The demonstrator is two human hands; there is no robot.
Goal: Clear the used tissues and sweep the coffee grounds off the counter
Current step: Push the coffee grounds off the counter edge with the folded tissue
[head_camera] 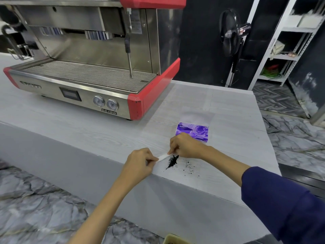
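Two hands pinch a folded white tissue (163, 157) by its ends: left hand (140, 161) closed on the near end, right hand (184, 146) closed on the far end. Its edge lies on the pale desk (88, 124) beside a dark heap of coffee grounds (172, 161), near the front edge. A purple tissue pack (192, 131) sits just behind; an espresso machine (84, 67) stands farther back.
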